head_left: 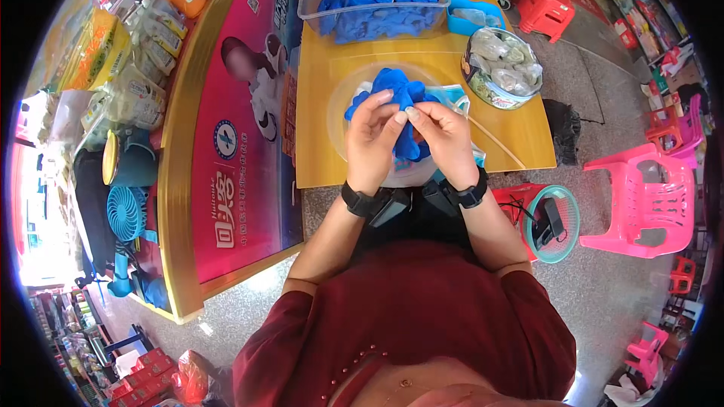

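Observation:
My left hand (371, 139) and my right hand (446, 143) meet above the table, thumbs and fingertips pinched together on a soft blue fabric piece (408, 146). Part of it hangs below my fingers. Just behind, more blue pieces (391, 81) lie heaped in a round translucent basin (339, 109). My fingers hide where one piece ends and another begins. A light-blue and white packet (452, 96) lies beside my right hand. Farther back, a clear plastic bin (373, 10) is piled with similar blue pieces.
On the yellow table (320, 151) are a blue tray (461, 25), a round tub (494, 98) of clear packets, and a thin stick (496, 142). A pink counter (234, 143) borders the left. To my right stand a green basket (575, 227) and a pink chair (654, 200).

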